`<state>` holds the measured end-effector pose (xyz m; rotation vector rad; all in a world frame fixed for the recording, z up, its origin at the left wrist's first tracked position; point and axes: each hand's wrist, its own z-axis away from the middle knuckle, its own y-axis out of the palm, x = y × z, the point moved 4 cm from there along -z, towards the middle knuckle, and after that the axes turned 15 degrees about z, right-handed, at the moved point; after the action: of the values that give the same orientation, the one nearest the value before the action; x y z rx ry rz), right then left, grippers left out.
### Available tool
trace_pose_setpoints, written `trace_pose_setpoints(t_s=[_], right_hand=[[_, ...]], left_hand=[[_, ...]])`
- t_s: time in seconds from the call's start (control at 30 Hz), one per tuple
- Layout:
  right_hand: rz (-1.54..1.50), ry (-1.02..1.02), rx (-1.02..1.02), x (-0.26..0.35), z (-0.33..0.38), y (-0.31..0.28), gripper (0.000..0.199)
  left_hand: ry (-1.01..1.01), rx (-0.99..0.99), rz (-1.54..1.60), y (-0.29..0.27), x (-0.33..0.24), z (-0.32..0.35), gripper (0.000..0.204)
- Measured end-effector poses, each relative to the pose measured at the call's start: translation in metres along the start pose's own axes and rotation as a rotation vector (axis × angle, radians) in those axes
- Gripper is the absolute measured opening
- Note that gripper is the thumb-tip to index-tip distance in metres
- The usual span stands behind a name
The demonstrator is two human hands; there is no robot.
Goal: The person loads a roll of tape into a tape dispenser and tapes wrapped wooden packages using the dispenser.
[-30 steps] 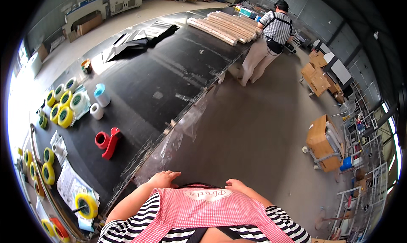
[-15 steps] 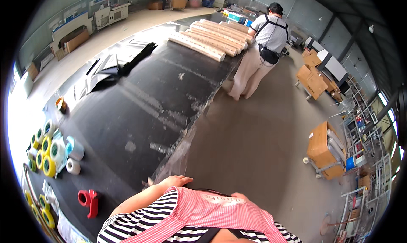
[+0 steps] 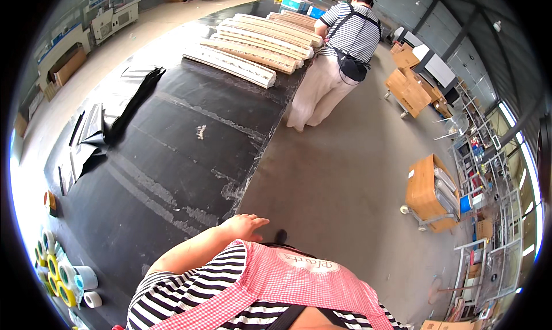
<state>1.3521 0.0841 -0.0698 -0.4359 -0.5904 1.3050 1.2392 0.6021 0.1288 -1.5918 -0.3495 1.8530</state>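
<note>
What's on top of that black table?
Long pale bundles, blue boxes, black sheeting and tape rolls, among others. Anything under the sheeting or behind the left forearm is hidden.

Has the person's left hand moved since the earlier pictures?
Yes: measured against the black table, the left hand has moved forward alongside it, closer to the white patch on its top.

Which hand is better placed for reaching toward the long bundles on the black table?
Left, likely: the left hand, seemingly empty, is near the edge of the black table bearing the long bundles; the right hand isn't in view.
</note>
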Motion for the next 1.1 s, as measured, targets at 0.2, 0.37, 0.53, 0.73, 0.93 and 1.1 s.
trace_pose_setpoints(t_s=[0.2,0.37,0.53,0.73,0.93,1.1], right_hand=[[0.351,-0.074,0.194,0.049,-0.102,-0.076,0.042],[0.582,-0.353,-0.089,0.196,-0.209,-0.190,0.045],[0.088,-0.833,-0.224,0.467,-0.191,-0.274,0.039],[-0.037,-1.395,-0.592,0.724,-0.129,-0.302,0.056],[0.317,-1.206,-0.862,0.862,-0.122,-0.313,0.108],[0.405,-1.072,-0.201,0.905,-0.172,-0.306,0.091]], left_hand=[[-0.206,-0.035,0.128,-0.023,0.037,-0.044,0.063],[-0.228,-0.249,0.209,-0.070,0.019,-0.067,0.058],[-0.334,-0.568,0.302,-0.075,0.021,-0.047,0.053],[-0.546,-0.857,0.406,-0.061,0.058,-0.003,0.043],[-0.447,-0.957,0.380,-0.128,0.058,-0.029,0.036],[-0.384,-0.906,0.202,-0.158,0.068,-0.043,0.035]])
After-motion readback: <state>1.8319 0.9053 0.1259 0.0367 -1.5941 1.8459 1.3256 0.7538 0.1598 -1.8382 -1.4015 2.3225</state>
